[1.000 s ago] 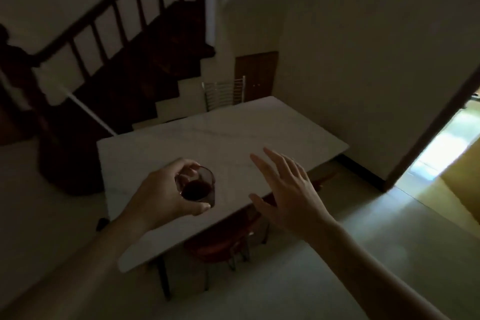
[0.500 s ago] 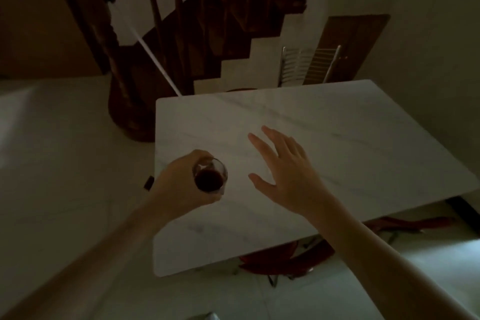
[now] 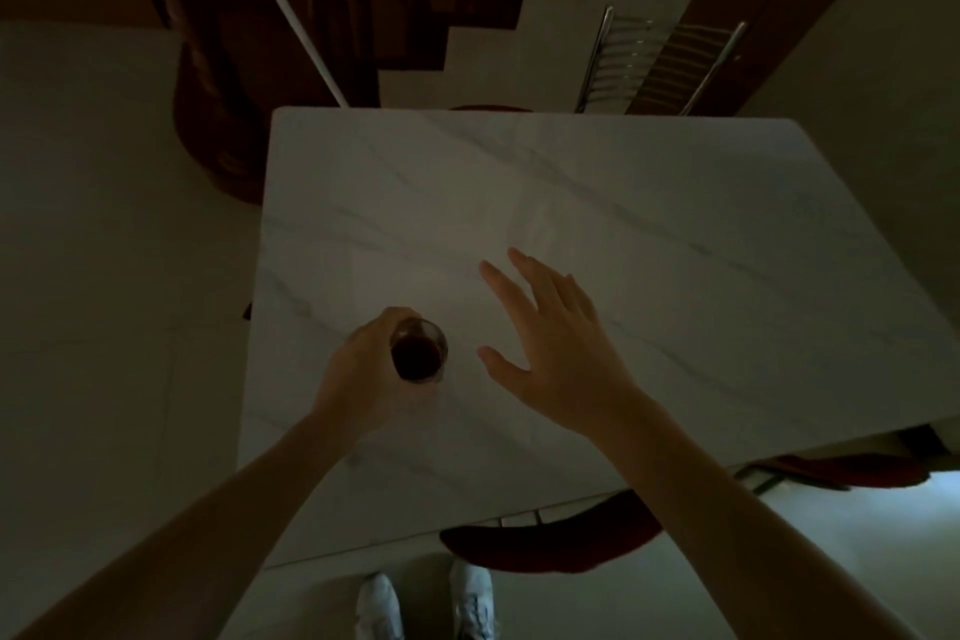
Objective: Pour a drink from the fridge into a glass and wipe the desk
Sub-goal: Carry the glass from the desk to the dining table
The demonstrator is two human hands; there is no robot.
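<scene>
A clear glass [image 3: 420, 351] holding a dark red drink stays upright in my left hand [image 3: 358, 374], which grips its side over the near-left part of the white marble table [image 3: 649, 250]. Whether the glass touches the tabletop I cannot tell. My right hand [image 3: 556, 348] hovers just right of the glass with fingers spread and nothing in it.
Dark red chairs [image 3: 550, 546] are tucked under the table's near edge, and a metal-backed chair [image 3: 654, 62] stands at the far side. A wooden staircase with its newel post [image 3: 218, 120] rises beyond the far-left corner. My white shoes [image 3: 426, 603] are on the pale floor.
I have walked up to the table and my view tilted down. Both hands now sit over the tabletop, the glass still held in my left hand.
</scene>
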